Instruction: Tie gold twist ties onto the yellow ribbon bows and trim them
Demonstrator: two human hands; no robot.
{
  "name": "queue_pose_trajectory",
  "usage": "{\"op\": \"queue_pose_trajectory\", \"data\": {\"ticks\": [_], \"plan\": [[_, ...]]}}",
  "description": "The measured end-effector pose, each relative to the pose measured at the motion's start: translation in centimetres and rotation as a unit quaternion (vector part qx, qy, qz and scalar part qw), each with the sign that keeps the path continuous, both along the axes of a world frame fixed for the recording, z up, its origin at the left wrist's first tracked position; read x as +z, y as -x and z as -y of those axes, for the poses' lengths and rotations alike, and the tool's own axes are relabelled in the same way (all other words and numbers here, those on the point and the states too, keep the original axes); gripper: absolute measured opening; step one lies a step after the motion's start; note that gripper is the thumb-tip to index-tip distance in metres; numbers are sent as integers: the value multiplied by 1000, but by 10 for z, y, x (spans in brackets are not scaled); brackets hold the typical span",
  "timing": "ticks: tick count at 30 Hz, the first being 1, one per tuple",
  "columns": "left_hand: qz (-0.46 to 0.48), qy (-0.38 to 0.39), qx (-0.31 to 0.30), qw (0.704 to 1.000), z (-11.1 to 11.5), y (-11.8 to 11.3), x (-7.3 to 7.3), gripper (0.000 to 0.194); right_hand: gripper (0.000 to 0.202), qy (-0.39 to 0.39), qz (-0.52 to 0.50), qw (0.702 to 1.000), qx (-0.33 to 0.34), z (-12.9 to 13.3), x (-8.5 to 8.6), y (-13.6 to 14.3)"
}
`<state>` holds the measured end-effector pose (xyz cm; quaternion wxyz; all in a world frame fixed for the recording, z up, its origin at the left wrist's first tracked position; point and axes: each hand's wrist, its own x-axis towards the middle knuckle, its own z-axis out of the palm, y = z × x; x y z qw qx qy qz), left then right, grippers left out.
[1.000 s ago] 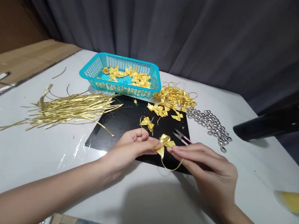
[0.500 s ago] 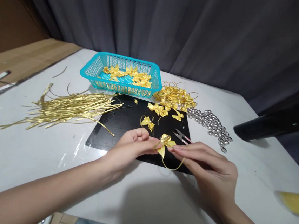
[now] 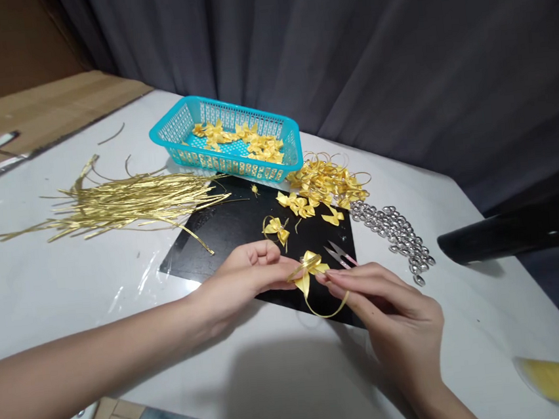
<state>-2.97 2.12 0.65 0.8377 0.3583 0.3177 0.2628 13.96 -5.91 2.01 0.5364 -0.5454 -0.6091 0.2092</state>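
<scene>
Both hands pinch one small yellow ribbon bow (image 3: 309, 268) over the near edge of a black mat (image 3: 232, 230). My left hand (image 3: 239, 280) grips the bow's left side. My right hand (image 3: 393, 314) holds its right side, where a thin gold tie loops down below the bow. Small pink-handled snips (image 3: 339, 254) lie on the mat just beyond my right fingers. A finished bow (image 3: 276, 229) sits on the mat behind my left hand.
A turquoise basket (image 3: 190, 153) holding yellow bows stands at the back. Gold twist ties (image 3: 125, 203) are spread on the left. A heap of bows (image 3: 326, 184) and silver beads (image 3: 394, 231) lie to the right. A black object (image 3: 514, 232) juts in from the right.
Almost nothing has moved. My right fingers have shifted slightly and the gold tie loop under the bow has swung a little to the right.
</scene>
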Motion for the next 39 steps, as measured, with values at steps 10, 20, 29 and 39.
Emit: {"op": "queue_pose_trajectory", "data": {"ticks": [10, 20, 29, 39], "plan": [[-14, -17, 7, 1000, -1, 1, -1, 41, 25, 34, 33, 999, -24, 1, 0, -1], [-38, -86, 26, 995, -2, 1, 1, 40, 15, -7, 239, 971, 7, -1, 8, -4], [-48, -88, 25, 995, 0, 0, 0, 39, 15, -15, 271, 962, 2, 1, 7, -4], [-22, -37, 10, 999, -1, -1, -3, 41, 17, -4, 266, 964, 3, 1, 7, -5]]}}
